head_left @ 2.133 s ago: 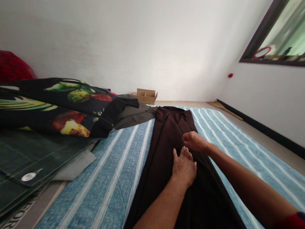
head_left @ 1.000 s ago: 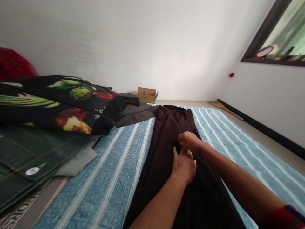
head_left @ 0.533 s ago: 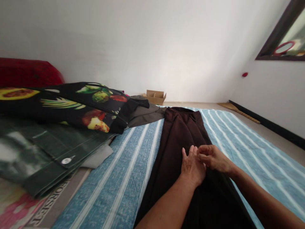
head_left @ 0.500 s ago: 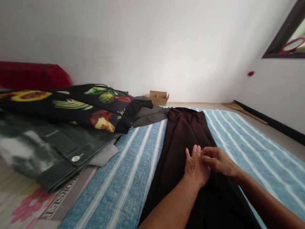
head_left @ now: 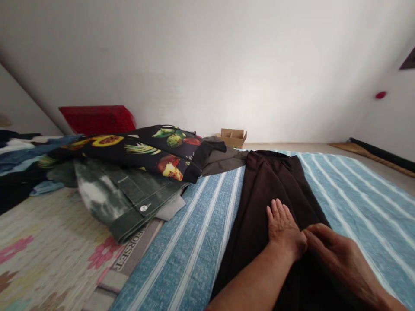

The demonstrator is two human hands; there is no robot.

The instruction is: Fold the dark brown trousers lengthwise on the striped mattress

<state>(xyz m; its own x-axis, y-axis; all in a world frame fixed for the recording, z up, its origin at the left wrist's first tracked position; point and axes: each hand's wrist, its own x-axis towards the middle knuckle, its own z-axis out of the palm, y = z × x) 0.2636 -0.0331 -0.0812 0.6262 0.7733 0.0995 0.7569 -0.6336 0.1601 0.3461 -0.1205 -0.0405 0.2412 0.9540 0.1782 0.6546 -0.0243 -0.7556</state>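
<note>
Taking the left hand [head_left: 285, 232] as the centre of the clock, the dark brown garment [head_left: 264, 192] lies beneath it on the blue striped sheet [head_left: 189, 229], its gathered waist end toward 12 and its body running down past 6. The left hand rests palm down on the cloth, fingers extended and slightly spread. At 4 o'clock the right hand [head_left: 340, 255] touches the thumb side of the left, near the wrist; its fingers are narrow, curled together, and whether anything is pinched between them cannot be told.

Earlier, the right hand is a loose fist beyond the left fingertips; now it sits lower, toward the wearer. The left hand keeps roughly its place on the garment, which looks unchanged.

The view has swung left, so the window corner is nearly gone at 2 and more shows around 9 and 10: the red bundle [head_left: 99, 119], a heap of clothes [head_left: 29, 151] and the floral mat [head_left: 61, 242]. The fruit-print garment [head_left: 145, 149] lies at 10, partly over the green denim garment [head_left: 129, 194]. Grey-brown cloth [head_left: 223, 162] and the open cardboard box [head_left: 231, 138] sit toward 11.
</note>
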